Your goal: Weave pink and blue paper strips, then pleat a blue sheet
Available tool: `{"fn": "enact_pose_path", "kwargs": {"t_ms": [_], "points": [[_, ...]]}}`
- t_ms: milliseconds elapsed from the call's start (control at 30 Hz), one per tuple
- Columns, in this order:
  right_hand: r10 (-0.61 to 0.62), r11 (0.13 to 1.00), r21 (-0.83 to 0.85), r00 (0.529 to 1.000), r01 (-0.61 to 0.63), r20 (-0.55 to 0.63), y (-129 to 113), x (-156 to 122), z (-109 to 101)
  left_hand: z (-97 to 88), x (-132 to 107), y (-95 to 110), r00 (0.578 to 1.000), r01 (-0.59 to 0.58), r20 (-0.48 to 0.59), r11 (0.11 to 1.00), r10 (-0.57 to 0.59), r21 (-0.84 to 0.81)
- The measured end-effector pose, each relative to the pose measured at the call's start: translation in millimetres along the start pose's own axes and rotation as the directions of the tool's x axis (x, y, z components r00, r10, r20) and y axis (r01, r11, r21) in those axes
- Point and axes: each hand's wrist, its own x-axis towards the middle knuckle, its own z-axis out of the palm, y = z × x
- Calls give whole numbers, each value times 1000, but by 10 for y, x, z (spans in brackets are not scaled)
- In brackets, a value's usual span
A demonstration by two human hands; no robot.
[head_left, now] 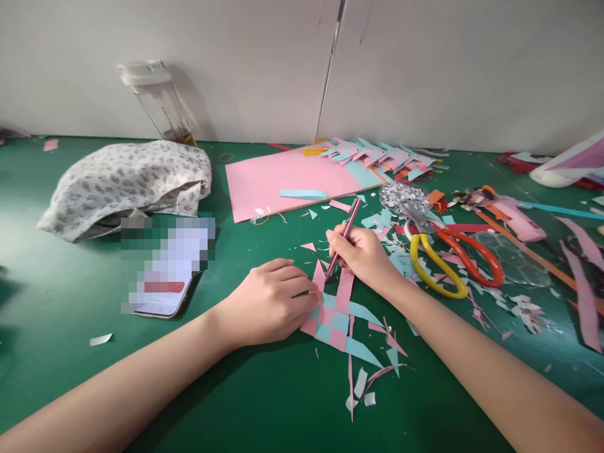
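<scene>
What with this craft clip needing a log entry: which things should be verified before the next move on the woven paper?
1. Left hand pressing the woven paper piece flat: ok.
2. Right hand gripping the pink pen: ok.
3. Pen tip touching the paper: cannot tell.
4. Scissors lying apart from both hands: ok.
5. Area around the weave free of paper scraps: not ok, scraps lie beside it.

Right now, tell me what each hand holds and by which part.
The right hand grips a pink pen low on its barrel, near the tip. The left hand holds nothing; it presses on the left edge of the woven paper.
</scene>
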Motion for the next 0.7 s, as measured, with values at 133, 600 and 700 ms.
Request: {"fn": "enact_pose_path", "kwargs": {"t_ms": [133, 600, 700], "points": [[-19, 1000, -16, 999, 19, -30, -16, 6, -10, 6, -4, 0, 1000, 5, 10, 1000, -5, -6], [14, 992, 121, 958, 21, -286, -146, -36, -154, 2, 9, 8, 998, -13, -60, 1000, 13, -1], [47, 984, 177, 968, -3, -246, -273, -212, -145, 4, 13, 6, 997, -16, -82, 1000, 17, 10]]}}
